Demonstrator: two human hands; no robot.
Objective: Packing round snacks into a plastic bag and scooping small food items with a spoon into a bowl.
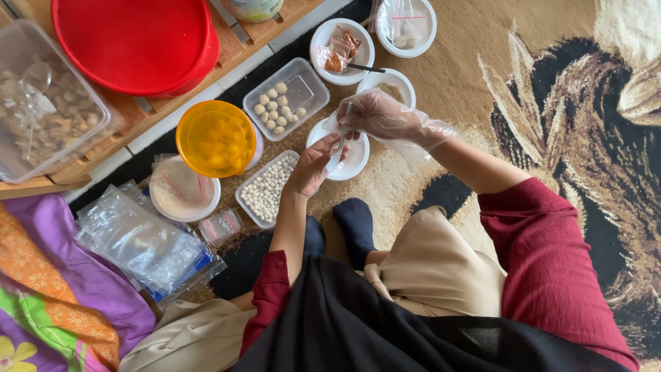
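Left of the white bowl point(352, 160): stack of clear bags point(141, 241), orange lid point(215, 138), tray of pale balls point(266, 188). Over the bowl: bare left hand point(313, 165), fingers curled, pinching the lower edge of a small clear bag point(339, 132). Just above the bowl: gloved right hand point(379, 116), fingers closed on the bag's top. Beyond the bowl: bowl of packets point(342, 43).

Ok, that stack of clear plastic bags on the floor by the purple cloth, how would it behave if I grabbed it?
The stack of clear plastic bags would probably be floppy and sag, since the sheets already lie crumpled and uneven. It looks light for its size, thin empty film. The glossy surfaces suggest the bags could slide apart, so one grab may lift only the top few.
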